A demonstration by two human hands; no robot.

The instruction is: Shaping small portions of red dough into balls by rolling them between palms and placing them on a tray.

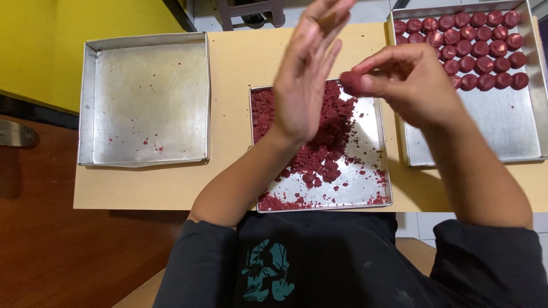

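My right hand pinches a small dark red ball between thumb and fingertips, held above the middle metal tray. That tray holds a heap of dark red crumbs. My left hand is raised flat beside the ball, palm turned toward it, fingers straight and holding nothing. At the right, another metal tray carries several rows of finished red balls in its far half.
A third square metal tray lies at the left of the light wooden table, with only a few red specks in it. A yellow wall and brown floor are at the left. My dark sleeves fill the bottom.
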